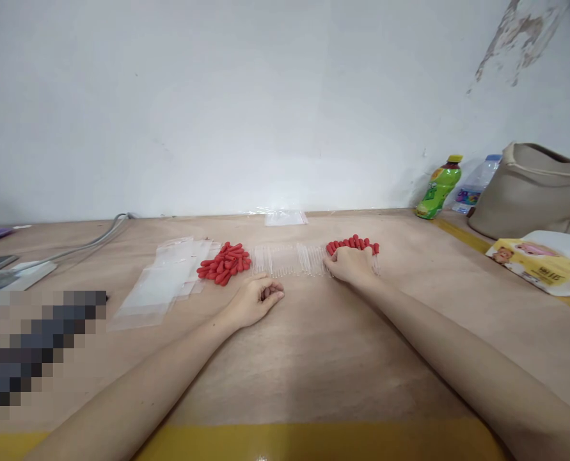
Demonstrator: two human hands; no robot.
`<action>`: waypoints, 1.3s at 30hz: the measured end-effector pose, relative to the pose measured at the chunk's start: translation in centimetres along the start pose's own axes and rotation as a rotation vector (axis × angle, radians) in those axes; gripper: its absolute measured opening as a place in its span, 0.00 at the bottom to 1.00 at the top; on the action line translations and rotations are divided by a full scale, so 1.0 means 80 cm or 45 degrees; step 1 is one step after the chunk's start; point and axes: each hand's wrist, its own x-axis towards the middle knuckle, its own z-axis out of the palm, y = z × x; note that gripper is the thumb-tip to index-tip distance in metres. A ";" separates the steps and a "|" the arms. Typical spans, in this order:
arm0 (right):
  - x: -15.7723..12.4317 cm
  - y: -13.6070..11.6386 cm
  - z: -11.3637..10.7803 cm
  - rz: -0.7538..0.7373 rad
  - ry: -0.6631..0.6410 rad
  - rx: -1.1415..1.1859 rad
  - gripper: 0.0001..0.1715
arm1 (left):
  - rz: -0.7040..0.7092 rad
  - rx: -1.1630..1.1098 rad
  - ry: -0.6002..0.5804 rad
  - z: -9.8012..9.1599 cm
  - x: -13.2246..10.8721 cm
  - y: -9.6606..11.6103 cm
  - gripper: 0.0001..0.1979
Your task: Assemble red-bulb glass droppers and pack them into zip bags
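Note:
My right hand (352, 265) is closed, its fingers bent down at the right end of a row of thin clear sticks (277, 259). What its fingertips hold is hidden. Just beyond that hand lies a group of red, rounded, elongated pieces (356, 242), side by side. My left hand (256, 301) rests on the table, fingers curled in and thumb close to them, with nothing visible in the grip. To its upper left is a loose heap of similar red pieces (224, 262). Flat clear plastic bags (155, 285) overlap left of the heap.
Another clear bag (285, 218) lies by the wall. At the right stand a green-labelled bottle (439, 187), a clear bottle (476, 182), a beige bag (534, 192) and a yellow-and-white pack (541, 264). A grey cable (90, 245) runs at the left, near a pixelated area.

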 end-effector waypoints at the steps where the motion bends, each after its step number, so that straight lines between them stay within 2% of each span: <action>1: 0.001 -0.001 0.001 0.005 -0.004 -0.011 0.21 | -0.002 0.002 -0.003 0.000 0.000 0.000 0.07; 6: 0.005 -0.002 0.009 0.006 0.014 -0.043 0.21 | 0.018 0.023 0.024 0.002 -0.002 0.001 0.07; 9: 0.002 -0.003 0.013 -0.040 0.157 -0.029 0.20 | -0.013 0.142 0.240 0.002 -0.002 -0.004 0.07; 12: -0.009 -0.008 0.018 -0.244 0.379 0.119 0.15 | -0.118 0.382 0.513 -0.011 0.002 -0.013 0.09; 14: -0.018 -0.013 0.022 -0.452 0.459 0.233 0.12 | -0.234 0.568 0.603 -0.028 0.006 -0.021 0.10; 16: -0.028 -0.017 0.025 -0.626 0.467 0.324 0.10 | -0.397 0.755 0.662 -0.049 0.010 -0.030 0.11; 18: -0.035 -0.020 0.028 -0.749 0.422 0.394 0.08 | -0.542 0.894 0.655 -0.069 0.013 -0.040 0.14; 21: -0.040 -0.022 0.029 -0.839 0.355 0.448 0.07 | -0.730 0.953 0.554 -0.089 0.014 -0.055 0.20; 24: -0.040 -0.022 0.029 -0.846 0.369 0.466 0.08 | -0.838 0.931 0.459 -0.095 0.012 -0.066 0.23; 26: -0.039 -0.021 0.030 -0.850 0.386 0.464 0.08 | -0.860 0.919 0.437 -0.094 0.011 -0.070 0.22; 30: -0.040 -0.021 0.031 -0.849 0.402 0.443 0.09 | -0.851 0.877 0.464 -0.092 0.010 -0.075 0.16; 33: -0.039 -0.020 0.034 -0.861 0.429 0.435 0.11 | -0.774 0.882 0.626 -0.090 0.011 -0.072 0.13; 36: -0.036 -0.020 0.038 -0.895 0.465 0.481 0.11 | -0.497 0.825 0.846 -0.078 0.013 -0.054 0.12; 37: -0.036 -0.019 0.039 -0.902 0.473 0.501 0.10 | -0.364 0.751 0.850 -0.070 0.012 -0.045 0.11; 39: -0.035 -0.018 0.040 -0.900 0.478 0.532 0.09 | -0.111 0.527 0.654 -0.052 0.010 -0.025 0.09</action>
